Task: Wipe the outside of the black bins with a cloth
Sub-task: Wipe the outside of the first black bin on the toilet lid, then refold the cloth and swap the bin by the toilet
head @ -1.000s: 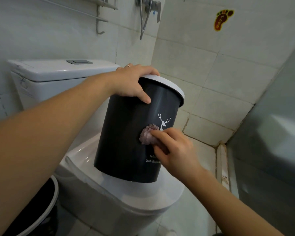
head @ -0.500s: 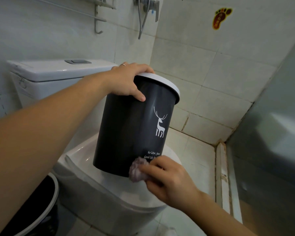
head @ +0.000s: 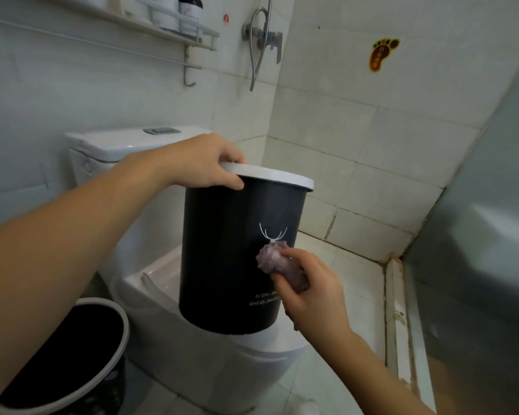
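At the centre of the frame we see a black bin (head: 222,259) with a white rim standing on the closed lid of a white toilet (head: 210,354). Our left hand (head: 204,166) comes in from the left and grips the rim at its upper left, thumb on the dark wall. Our right hand (head: 309,292), lower right of centre, pinches a crumpled purplish cloth (head: 273,259) and presses it against the bin's side, just under the white antlers printed there. A second black bin (head: 72,354) sits on the floor at the lower left. A foot-shaped sticker (head: 382,53) marks the tiled wall at the upper right.
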Demonstrator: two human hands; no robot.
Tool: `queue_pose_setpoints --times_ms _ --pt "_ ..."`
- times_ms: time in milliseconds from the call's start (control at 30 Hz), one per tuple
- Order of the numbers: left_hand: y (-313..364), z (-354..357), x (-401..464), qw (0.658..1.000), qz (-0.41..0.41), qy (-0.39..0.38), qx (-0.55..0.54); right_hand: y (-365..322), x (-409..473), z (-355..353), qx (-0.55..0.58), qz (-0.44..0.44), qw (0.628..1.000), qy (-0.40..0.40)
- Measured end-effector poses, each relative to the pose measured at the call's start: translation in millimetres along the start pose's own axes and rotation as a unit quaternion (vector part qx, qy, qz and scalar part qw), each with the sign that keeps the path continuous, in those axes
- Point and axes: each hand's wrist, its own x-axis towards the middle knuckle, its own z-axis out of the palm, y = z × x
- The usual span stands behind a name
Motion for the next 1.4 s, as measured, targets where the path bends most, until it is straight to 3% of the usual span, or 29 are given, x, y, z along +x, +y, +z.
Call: queue_pose_setpoints --times_ms 100,167,367,633,1033,1400 --pt "13.0 3.7 -32.2 0.999 0.013 -0.047 -0.022 -17.5 -7.2 -7.1 0.047 0.06 0.997 -0.002" --pt "23.1 9.8 -51.8 0.997 0.026 -0.069 -0.006 -33.8 -14.6 -14.1 0.049 0.051 0.997 0.019" --pt "44.2 27.7 -109.4 0.992 0.042 -0.041 0.109 -87.4 -35.5 -44.8 0.095 0.026 0.992 0.081" --pt "58.3 29.2 -198.0 0.984 0.075 -0.004 0.164 -132.3 -18.6 -70.6 0.133 0.125 0.98 0.084" --pt "46.1 57.4 -303.8 0.986 0.073 0.041 0.146 -170.8 -58.7 -39.2 0.126 0.147 0.981 -0.004" --pt "-19.9 191.7 -358.2 0.979 -0.02 -0.115 0.166 -147.7 -147.6 51.4 0.1 0.221 0.963 -0.115"
